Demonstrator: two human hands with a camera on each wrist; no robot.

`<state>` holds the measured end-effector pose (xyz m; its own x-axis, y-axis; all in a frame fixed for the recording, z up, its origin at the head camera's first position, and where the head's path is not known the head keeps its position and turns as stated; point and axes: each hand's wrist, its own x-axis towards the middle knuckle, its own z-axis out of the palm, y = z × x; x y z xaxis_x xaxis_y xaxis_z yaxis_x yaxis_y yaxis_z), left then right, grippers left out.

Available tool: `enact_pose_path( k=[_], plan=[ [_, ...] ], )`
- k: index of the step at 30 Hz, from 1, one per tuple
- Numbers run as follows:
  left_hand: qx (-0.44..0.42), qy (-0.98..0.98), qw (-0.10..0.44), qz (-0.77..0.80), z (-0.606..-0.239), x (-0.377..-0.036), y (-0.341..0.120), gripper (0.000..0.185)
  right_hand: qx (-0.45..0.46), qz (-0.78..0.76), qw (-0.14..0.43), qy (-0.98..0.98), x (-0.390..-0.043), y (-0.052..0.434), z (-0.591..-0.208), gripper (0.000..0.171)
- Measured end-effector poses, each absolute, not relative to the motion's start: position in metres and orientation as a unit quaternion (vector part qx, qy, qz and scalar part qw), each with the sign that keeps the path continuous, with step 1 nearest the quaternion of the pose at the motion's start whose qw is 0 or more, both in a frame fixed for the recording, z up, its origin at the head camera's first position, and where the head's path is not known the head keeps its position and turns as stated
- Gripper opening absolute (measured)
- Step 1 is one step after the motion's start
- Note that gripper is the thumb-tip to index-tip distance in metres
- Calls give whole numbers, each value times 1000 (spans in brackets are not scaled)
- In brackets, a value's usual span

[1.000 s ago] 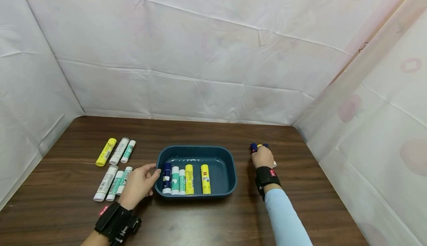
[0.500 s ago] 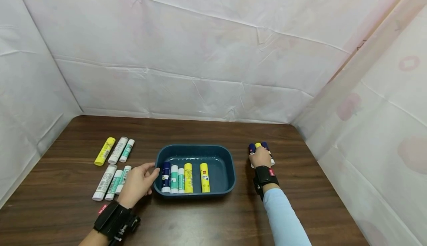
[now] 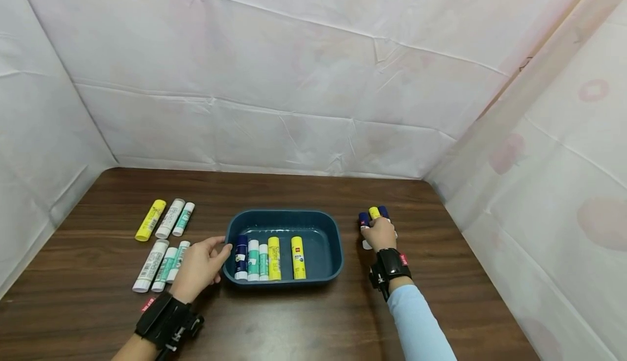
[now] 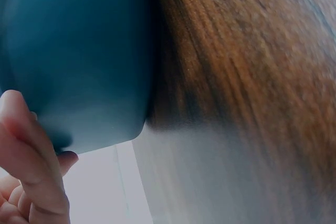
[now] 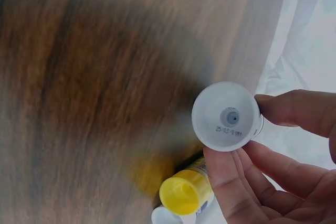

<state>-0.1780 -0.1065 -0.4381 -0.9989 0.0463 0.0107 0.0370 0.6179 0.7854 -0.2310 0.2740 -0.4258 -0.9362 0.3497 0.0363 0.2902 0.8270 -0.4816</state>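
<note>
My left hand (image 3: 201,265) pinches the left rim of a dark teal tray (image 3: 320,246); in the left wrist view its fingers (image 4: 31,156) meet the tray's wall (image 4: 79,61). Inside the tray lie a dark blue glue stick (image 3: 241,257), two green-and-white ones (image 3: 252,260) and two yellow ones (image 3: 298,257). At the right, my right hand (image 3: 382,234) pinches another dark blue glue stick (image 3: 363,219) between thumb and fingers, its white base (image 5: 226,116) facing the right wrist camera. Beside it are a yellow glue stick (image 3: 374,212) and a dark blue-capped one (image 3: 383,211), partly hidden by the hand.
Left of the tray lie two groups of glue sticks: a yellow (image 3: 150,220), a white (image 3: 170,218) and a green-and-white one (image 3: 183,219) behind, and a white (image 3: 150,265) with two green-and-white ones in front. White sheeting (image 3: 274,78) encloses the brown table (image 3: 294,323).
My right hand has shifted slightly left, and the blue glue stick's white base now shows beside it. My left hand stays at the tray's rim. The head view has shifted a little.
</note>
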Motion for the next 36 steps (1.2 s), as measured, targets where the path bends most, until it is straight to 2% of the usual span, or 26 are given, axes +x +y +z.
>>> enact_pose_path(
  k=[6, 14, 22, 36],
  plan=[
    [25, 901, 8, 434, -438, -179, -107, 40, -183, 276, 32, -943, -221, 270, -416, 38],
    [24, 901, 12, 433, -438, -179, -108, 42, -154, 285, 38, -945, -205, 265, -396, 39],
    [25, 899, 18, 437, -439, -179, -108, 43, -151, 314, 19, -937, -188, 252, -378, 41],
    [23, 898, 28, 438, -436, -179, -109, 44, -134, 347, 21, -928, -176, 216, -369, 35]
  ],
)
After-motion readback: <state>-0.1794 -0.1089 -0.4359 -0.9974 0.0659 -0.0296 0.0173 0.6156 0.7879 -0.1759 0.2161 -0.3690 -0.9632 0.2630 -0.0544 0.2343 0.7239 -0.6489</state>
